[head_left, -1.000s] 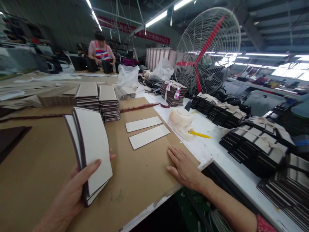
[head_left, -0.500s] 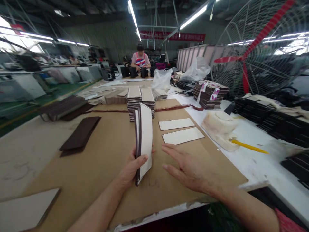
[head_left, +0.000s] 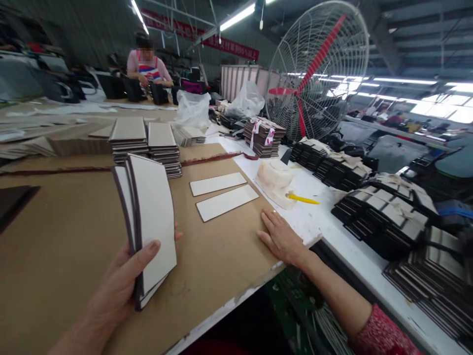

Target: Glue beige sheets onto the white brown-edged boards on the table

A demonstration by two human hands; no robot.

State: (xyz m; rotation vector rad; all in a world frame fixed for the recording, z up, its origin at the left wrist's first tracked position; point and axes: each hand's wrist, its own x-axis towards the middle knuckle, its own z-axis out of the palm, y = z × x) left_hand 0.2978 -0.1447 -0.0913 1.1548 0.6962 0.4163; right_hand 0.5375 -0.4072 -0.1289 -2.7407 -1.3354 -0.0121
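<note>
My left hand [head_left: 129,266] grips a small bundle of white panels with dark brown edges [head_left: 153,217], held upright above the brown board. The thumb presses on the front panel, and fingertips show past its right edge. My right hand [head_left: 281,236] lies open on the right edge of the brown board [head_left: 229,246], fingers spread, holding nothing. Two similar panels lie flat between the hands: a farther one [head_left: 218,184] and a nearer one [head_left: 227,202]. Behind the bundle stand two neat stacks of such panels, a left stack [head_left: 129,135] and a right stack [head_left: 163,143].
A cream-coloured, glue-crusted container [head_left: 273,177] with a yellow-handled tool [head_left: 305,199] sits right of the board. Black bundled pieces [head_left: 377,217] line the right side. A large fan [head_left: 318,69] stands behind. Across the table a person [head_left: 148,69] handles black items.
My view has swung to the right. My right hand has moved right, away from the bundle, and down onto the board's edge. My left hand still holds the bundle.
</note>
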